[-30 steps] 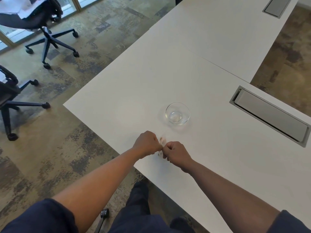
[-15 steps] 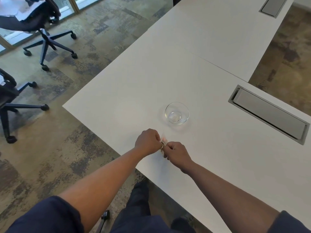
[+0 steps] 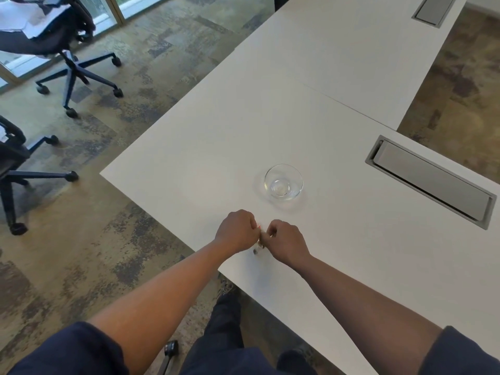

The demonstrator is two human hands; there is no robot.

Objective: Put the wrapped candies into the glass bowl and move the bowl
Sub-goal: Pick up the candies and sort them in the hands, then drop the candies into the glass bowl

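Note:
A small clear glass bowl [image 3: 283, 182] stands on the white table [image 3: 205, 158], with nothing visible inside it. Nearer the front edge, my left hand [image 3: 236, 230] and my right hand [image 3: 287, 242] meet with curled fingers over a small cluster of wrapped candies [image 3: 259, 240]. Only slivers of wrapper, pinkish and pale, show between the knuckles, and a dark speck lies on the table just below. Both hands pinch at the candies; most of them are hidden by the fingers. The bowl sits about a hand's length beyond my right hand.
A grey cable hatch [image 3: 430, 180] is set into the table at right, and another one [image 3: 430, 9] far back. Two office chairs [image 3: 67, 50] stand on the carpet at left. The table's corner [image 3: 101, 173] and front edge are close to my hands.
Both hands stay together at the same spot over the candies, with only small finger shifts. The bowl has not moved.

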